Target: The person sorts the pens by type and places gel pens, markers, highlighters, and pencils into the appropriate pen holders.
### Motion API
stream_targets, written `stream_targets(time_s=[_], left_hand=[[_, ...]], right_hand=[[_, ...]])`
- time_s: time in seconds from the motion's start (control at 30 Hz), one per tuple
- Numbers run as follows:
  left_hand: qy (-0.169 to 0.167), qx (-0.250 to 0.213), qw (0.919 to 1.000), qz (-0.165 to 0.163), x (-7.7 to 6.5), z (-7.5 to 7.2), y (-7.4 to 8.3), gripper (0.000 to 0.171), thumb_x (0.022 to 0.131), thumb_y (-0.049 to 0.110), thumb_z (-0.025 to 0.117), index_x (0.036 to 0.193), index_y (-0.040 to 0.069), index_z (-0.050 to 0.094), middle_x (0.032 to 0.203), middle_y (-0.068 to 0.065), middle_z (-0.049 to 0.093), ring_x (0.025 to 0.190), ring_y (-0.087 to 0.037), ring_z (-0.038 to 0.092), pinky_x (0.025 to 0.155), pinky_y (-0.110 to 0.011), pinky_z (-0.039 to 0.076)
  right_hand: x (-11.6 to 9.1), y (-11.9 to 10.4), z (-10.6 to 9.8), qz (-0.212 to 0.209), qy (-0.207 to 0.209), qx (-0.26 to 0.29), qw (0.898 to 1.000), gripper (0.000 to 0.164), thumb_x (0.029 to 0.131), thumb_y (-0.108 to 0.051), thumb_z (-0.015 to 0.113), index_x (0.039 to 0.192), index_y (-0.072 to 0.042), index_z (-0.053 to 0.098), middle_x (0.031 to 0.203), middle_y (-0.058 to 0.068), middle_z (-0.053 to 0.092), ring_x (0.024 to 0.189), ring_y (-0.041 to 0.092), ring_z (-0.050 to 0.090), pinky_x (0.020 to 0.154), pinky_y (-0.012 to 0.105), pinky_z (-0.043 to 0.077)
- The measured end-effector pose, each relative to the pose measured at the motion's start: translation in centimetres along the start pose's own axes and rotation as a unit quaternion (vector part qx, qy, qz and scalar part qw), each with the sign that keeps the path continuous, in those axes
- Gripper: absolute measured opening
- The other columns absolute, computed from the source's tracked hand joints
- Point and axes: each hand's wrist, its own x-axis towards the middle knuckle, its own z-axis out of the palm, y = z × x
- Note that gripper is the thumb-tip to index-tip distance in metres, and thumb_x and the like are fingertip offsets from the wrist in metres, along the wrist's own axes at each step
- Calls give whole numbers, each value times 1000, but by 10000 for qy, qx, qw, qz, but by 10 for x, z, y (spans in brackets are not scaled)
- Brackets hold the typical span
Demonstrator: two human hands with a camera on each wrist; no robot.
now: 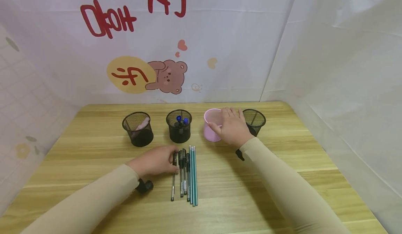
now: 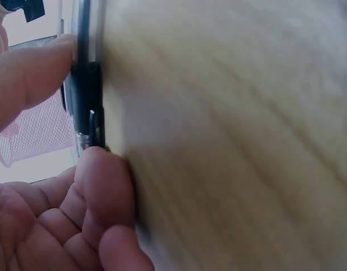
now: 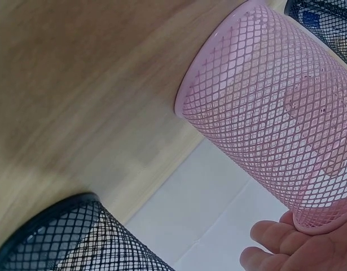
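Observation:
In the head view my left hand (image 1: 155, 160) is at the leftmost clear gel pen (image 1: 173, 188), pinching it near its black cap between thumb and curled fingers. The left wrist view shows the thumb (image 2: 32, 79) against the pen's dark section (image 2: 86, 96). Right beside it lie several more black-capped gel pens (image 1: 181, 174) and green striped pencils (image 1: 193, 178). My right hand (image 1: 233, 127) rests at the right side of the pink mesh pen holder (image 1: 211, 134), fingers extended and thumb spread across its front. In the right wrist view, fingers (image 3: 275, 237) reach the pink rim.
Left of the pink holder stands a black mesh holder (image 1: 179, 134) with blue- and black-capped pens inside. A far-left black holder (image 1: 142, 138) contains something pale pink. Another black holder (image 1: 255, 119) is partly behind my right hand. A printed cloth (image 1: 220, 28) hangs behind the wooden table (image 1: 229, 206).

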Motion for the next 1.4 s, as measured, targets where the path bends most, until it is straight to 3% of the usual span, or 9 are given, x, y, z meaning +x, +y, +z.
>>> stream_targets(time_s=[0.5, 0.8, 1.07, 1.2, 1.4], left_hand=[[53, -61, 9998, -182, -2, -4, 1, 65, 82, 20, 83, 141, 8, 60, 83, 0, 58, 75, -15, 55, 70, -31, 45], [185, -511, 9983, -219, -1, -3, -2, 58, 81, 8, 77, 137, 11, 61, 88, -2, 58, 71, -16, 54, 63, -31, 45], [305, -1050, 9937, -263, -1, -7, 1, 55, 86, 8, 77, 137, 19, 61, 111, -4, 67, 86, -19, 61, 69, -32, 54], [318, -1421, 9891, -217, -1, -10, 4, 55, 87, 3, 74, 138, 19, 61, 107, -4, 65, 76, -19, 60, 60, -32, 53], [464, -1460, 9882, 41, 0, -11, 6, 49, 92, 8, 74, 138, 19, 62, 103, -3, 64, 73, -16, 58, 57, -29, 50]], right_hand=[[-1, -1, -2, -19, 11, 1, 10000, 94, 102, -72, 40, 157, 4, 36, 163, 21, 43, 157, 43, 31, 131, 66, 8], [-1, -1, -2, -34, 46, 2, 10000, 94, 102, -73, 39, 157, 3, 37, 162, 21, 44, 156, 44, 32, 130, 66, 9], [-1, -1, -2, -8, -3, 14, 10000, 95, 102, -73, 39, 158, 3, 35, 163, 21, 42, 157, 44, 31, 131, 65, 8], [-1, -1, -1, -21, 10, 22, 10000, 94, 102, -72, 39, 158, 4, 35, 163, 22, 42, 157, 45, 31, 131, 65, 7], [0, 0, 0, -17, 63, 86, 9999, 92, 102, -72, 41, 156, 2, 38, 160, 20, 45, 156, 43, 33, 131, 65, 6]])
